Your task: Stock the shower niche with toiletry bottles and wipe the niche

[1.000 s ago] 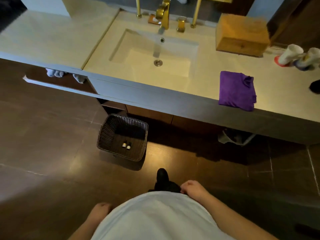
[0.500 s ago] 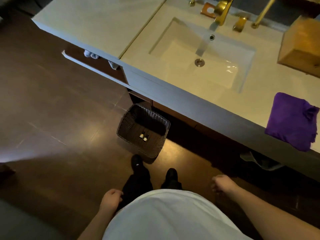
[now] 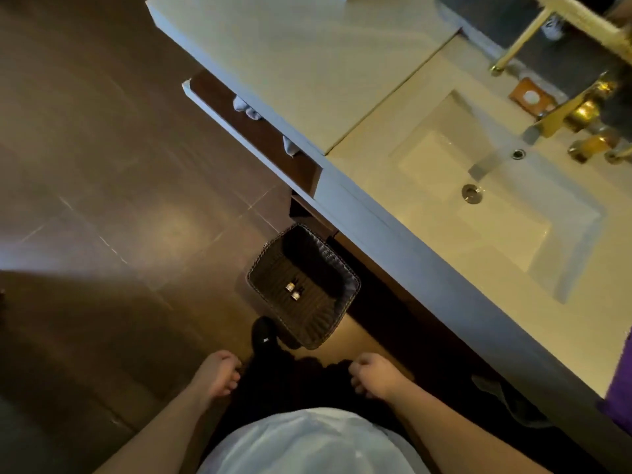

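Seen from above, two small bottles [image 3: 293,291] lay side by side inside a dark woven basket [image 3: 273,261] on the brown floor, at centre frame beneath a pale counter [image 3: 307,56]. Below it, the left hand [image 3: 217,374] and right hand [image 3: 372,374] hung with fingers loosely curled, holding nothing. A purple cloth [image 3: 620,381] showed at the right edge.

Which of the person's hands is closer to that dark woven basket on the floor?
Left, narrowly. The left hand hangs just below the basket, toward its left corner; the right hand hangs below and to the right. Neither touches it.
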`<control>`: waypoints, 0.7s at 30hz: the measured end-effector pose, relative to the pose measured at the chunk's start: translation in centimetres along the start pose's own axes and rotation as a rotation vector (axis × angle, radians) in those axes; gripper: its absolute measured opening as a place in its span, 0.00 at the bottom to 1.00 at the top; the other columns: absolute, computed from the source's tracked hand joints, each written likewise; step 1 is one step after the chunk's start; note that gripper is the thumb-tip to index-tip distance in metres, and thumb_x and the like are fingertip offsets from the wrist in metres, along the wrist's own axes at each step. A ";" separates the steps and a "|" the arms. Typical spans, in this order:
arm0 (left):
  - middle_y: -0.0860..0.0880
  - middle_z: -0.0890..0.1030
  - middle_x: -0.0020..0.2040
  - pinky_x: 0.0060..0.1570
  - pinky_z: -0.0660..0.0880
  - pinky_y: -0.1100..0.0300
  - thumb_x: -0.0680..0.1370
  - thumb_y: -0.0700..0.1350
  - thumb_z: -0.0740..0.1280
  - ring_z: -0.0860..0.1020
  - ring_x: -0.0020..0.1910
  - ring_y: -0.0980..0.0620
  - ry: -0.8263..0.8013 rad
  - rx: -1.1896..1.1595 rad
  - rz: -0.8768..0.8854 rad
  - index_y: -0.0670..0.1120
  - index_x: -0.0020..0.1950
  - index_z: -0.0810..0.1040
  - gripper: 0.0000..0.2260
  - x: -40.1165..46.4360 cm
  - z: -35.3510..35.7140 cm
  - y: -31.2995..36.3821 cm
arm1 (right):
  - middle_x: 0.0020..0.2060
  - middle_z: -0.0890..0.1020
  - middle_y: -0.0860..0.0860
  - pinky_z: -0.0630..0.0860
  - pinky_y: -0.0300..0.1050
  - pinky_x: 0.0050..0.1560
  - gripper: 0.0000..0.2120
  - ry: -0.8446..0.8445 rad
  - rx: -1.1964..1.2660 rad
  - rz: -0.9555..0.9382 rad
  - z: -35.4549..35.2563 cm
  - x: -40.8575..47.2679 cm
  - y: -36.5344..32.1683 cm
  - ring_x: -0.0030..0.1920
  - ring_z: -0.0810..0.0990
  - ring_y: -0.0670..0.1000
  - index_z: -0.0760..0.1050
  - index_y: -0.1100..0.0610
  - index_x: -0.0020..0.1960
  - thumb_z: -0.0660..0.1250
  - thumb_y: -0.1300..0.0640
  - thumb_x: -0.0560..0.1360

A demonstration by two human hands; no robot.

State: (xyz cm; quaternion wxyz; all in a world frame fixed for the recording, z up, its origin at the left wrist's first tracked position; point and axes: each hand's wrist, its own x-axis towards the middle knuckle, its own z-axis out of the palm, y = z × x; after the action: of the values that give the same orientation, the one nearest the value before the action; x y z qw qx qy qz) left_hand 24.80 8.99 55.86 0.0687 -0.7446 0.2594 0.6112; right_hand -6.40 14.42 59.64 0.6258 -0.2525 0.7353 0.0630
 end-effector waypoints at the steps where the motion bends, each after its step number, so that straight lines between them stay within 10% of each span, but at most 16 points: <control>1: 0.42 0.77 0.39 0.33 0.71 0.59 0.83 0.42 0.58 0.75 0.34 0.47 0.006 0.000 -0.001 0.39 0.55 0.77 0.10 0.7 -0.7 0.7 | 0.41 0.81 0.52 0.75 0.40 0.36 0.06 -0.005 0.013 -0.033 -0.3 0.4 -2.4 0.38 0.79 0.48 0.76 0.54 0.50 0.61 0.54 0.80; 9: 0.42 0.80 0.42 0.36 0.74 0.57 0.82 0.44 0.61 0.78 0.36 0.48 0.046 -0.134 -0.067 0.39 0.60 0.77 0.12 10.1 -1.3 3.5 | 0.40 0.83 0.49 0.76 0.39 0.37 0.08 -0.100 -0.035 -0.145 0.2 11.7 -11.4 0.37 0.81 0.46 0.78 0.53 0.48 0.62 0.52 0.79; 17: 0.45 0.81 0.45 0.44 0.79 0.54 0.82 0.45 0.61 0.80 0.41 0.49 -0.147 0.019 0.093 0.45 0.51 0.79 0.07 31.8 9.6 5.6 | 0.48 0.85 0.56 0.77 0.49 0.42 0.10 -0.302 -0.655 -0.021 0.2 40.5 -5.7 0.45 0.84 0.56 0.78 0.56 0.54 0.64 0.51 0.78; 21: 0.42 0.84 0.46 0.45 0.83 0.51 0.79 0.42 0.62 0.84 0.40 0.47 -0.067 0.101 0.246 0.45 0.46 0.80 0.07 43.5 14.0 8.4 | 0.37 0.78 0.52 0.72 0.40 0.32 0.04 -0.208 -0.373 0.050 2.2 52.7 -4.8 0.33 0.76 0.48 0.73 0.57 0.52 0.61 0.57 0.82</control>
State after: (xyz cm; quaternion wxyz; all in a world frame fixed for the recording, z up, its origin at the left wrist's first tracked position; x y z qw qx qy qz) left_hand 13.74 -5.49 13.09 0.0392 -0.6819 0.3770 0.6256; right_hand -7.01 -4.25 10.12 0.6389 -0.3376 0.6485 0.2393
